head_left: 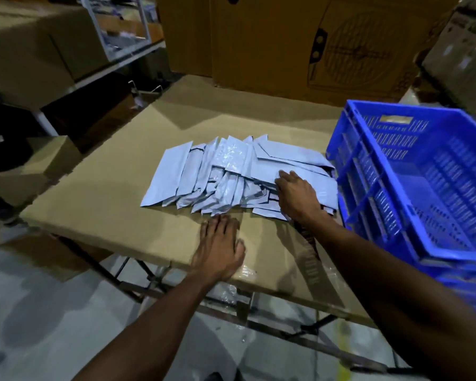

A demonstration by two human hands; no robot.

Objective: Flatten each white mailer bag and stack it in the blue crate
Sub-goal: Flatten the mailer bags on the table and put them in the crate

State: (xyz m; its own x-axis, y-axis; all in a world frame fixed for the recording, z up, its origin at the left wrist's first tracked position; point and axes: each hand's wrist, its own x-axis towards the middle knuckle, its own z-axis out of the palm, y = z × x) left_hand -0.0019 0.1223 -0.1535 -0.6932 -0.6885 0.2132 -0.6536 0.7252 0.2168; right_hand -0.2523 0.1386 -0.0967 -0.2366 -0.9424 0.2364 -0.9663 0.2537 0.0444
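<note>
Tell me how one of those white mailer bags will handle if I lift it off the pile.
Likely floppy: the white mailer bags lie thin, creased and bent over each other. Probably slippery too, since several show a glossy sheen, so neighbours may slide when the right hand pulls one. Probably very light for its size.

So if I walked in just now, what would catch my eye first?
Probably the bright blue crate on the right of the cardboard-topped table, with no bags visible inside. Next, the messy fan of white mailer bags mid-table, with the right hand pressing on them and the left hand flat on the tabletop nearby.
</note>
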